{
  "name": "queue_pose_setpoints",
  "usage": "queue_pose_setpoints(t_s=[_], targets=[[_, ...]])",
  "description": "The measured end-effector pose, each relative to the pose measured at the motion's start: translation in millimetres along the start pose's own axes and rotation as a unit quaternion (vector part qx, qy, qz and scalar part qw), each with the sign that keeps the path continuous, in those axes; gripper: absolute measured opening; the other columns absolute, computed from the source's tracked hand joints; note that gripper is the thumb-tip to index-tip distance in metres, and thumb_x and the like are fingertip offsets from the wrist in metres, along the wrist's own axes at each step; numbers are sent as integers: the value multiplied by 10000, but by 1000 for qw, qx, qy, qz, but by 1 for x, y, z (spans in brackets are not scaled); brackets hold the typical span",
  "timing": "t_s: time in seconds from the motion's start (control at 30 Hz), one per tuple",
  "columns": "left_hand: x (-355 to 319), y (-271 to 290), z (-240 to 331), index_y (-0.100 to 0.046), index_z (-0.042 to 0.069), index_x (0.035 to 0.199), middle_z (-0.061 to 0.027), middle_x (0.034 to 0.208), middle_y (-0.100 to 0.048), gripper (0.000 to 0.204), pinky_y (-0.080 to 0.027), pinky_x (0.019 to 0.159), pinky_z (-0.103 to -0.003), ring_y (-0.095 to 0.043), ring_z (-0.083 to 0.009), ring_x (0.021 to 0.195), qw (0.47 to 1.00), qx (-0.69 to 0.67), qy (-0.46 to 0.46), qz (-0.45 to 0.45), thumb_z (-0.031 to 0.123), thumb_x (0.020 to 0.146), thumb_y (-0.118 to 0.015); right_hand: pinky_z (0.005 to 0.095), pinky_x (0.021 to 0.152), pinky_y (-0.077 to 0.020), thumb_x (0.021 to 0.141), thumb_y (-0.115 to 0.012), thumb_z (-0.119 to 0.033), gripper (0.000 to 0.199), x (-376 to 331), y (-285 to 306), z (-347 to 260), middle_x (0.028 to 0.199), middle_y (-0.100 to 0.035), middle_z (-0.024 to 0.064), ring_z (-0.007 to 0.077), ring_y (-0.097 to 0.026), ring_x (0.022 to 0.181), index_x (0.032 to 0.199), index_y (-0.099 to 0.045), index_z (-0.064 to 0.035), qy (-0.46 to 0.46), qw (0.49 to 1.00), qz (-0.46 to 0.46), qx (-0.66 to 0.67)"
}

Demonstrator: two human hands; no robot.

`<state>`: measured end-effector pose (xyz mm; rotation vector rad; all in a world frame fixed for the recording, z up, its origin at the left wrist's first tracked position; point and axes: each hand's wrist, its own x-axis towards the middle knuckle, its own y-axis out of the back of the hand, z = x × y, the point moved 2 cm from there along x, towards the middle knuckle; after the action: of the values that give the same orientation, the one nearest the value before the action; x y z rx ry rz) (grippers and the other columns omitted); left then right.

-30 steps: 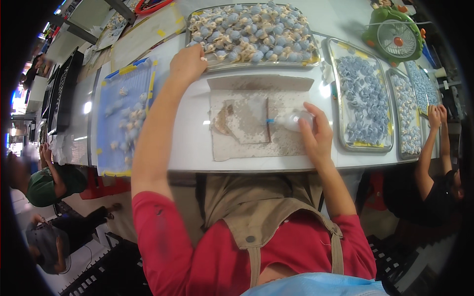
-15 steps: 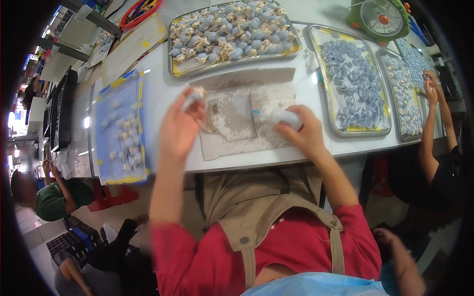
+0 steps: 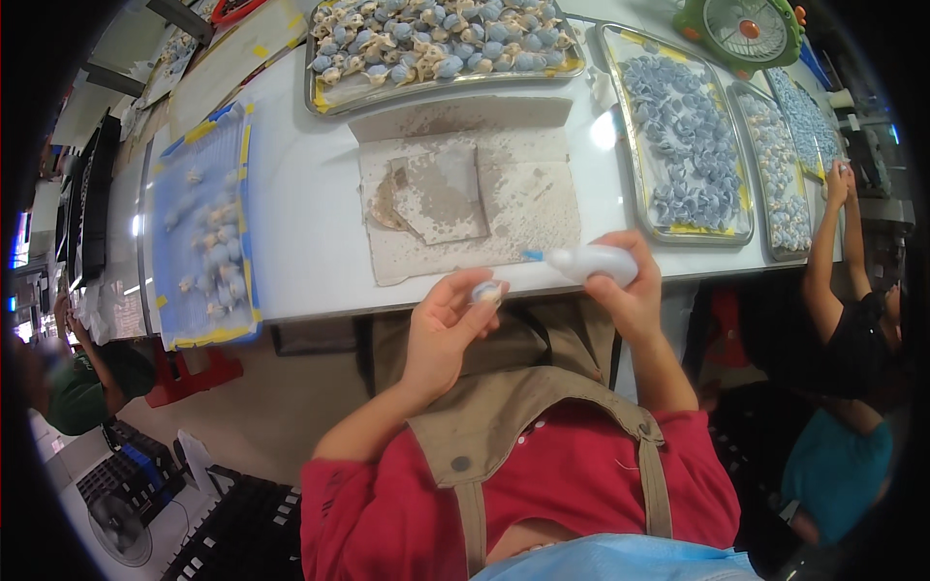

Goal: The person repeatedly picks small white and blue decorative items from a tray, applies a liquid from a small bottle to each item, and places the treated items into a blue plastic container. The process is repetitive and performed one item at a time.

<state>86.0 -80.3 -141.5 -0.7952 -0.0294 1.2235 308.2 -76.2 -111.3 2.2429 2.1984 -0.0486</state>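
My left hand pinches a small cream figurine with a blue-grey part just off the table's front edge. In my right hand lies a white squeeze bottle, tipped sideways, its thin blue nozzle pointing left. The nozzle sits above and to the right of the figurine, apart from it. Beyond both hands is a stained cardboard sheet with a smaller piece of card on it.
A metal tray heaped with similar figurines stands at the back. On the right, another tray holds blue-grey cupped pieces. A blue-lined tray with figurines lies left. A green fan stands far right; co-workers sit on both sides.
My left hand has come down and right with the figurine, from over the cardboard to the table edge. My right hand has drawn the bottle nearer to me. The view has shifted slightly.
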Motion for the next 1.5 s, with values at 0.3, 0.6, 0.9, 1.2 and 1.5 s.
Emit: queue_pose_setpoints(t_s=[0.3, 0.6, 0.9, 1.2, 1.5], targets=[[-10, -6, 5, -479, -18, 1228, -109, 1048, -600, 413, -480, 732, -232, -578, -112, 818, 995, 82, -44, 20, -8, 833, -597, 288, 648, -365, 593, -814, -219, 334, -7, -2, -32, 754, -569, 33, 187, -459, 682, 798, -600, -65, 221, 931, -2, -291], [-13, -8, 4, -477, -23, 1244, -91, 1008, -599, 432, -491, 739, -219, -569, -92, 841, 991, 126, -53, 13, -41, 828, -593, 321, 667, -308, 534, -835, -298, 371, -2, -16, -47, 687, -570, -25, 190, -447, 673, 746, -598, -106, 289, 874, -20, -390], [-12, -6, 3, -474, -41, 1239, -99, 1048, -586, 430, -484, 788, -230, -565, -103, 891, 986, 151, -65, 1, -71, 823, -580, 330, 675, -297, 529, -834, -293, 364, -1, -21, -48, 673, -558, -32, 183, -447, 680, 743, -601, -112, 298, 863, -37, -406], [-13, -6, 4, -471, -50, 1234, -111, 1054, -589, 422, -481, 809, -244, -576, -117, 900, 988, 144, -55, 4, -57, 827, -583, 325, 672, -301, 528, -828, -281, 348, 0, -18, -49, 670, -551, -30, 187, -448, 680, 726, -600, -108, 286, 868, -30, -406], [-15, -11, 9, -466, -46, 1223, -140, 1047, -597, 401, -489, 789, -256, -598, -137, 864, 991, 128, -48, 8, -23, 839, -582, 321, 662, -319, 519, -828, -270, 351, 1, -16, -48, 659, -549, -7, 201, -456, 660, 715, -596, -93, 280, 872, -6, -401]])
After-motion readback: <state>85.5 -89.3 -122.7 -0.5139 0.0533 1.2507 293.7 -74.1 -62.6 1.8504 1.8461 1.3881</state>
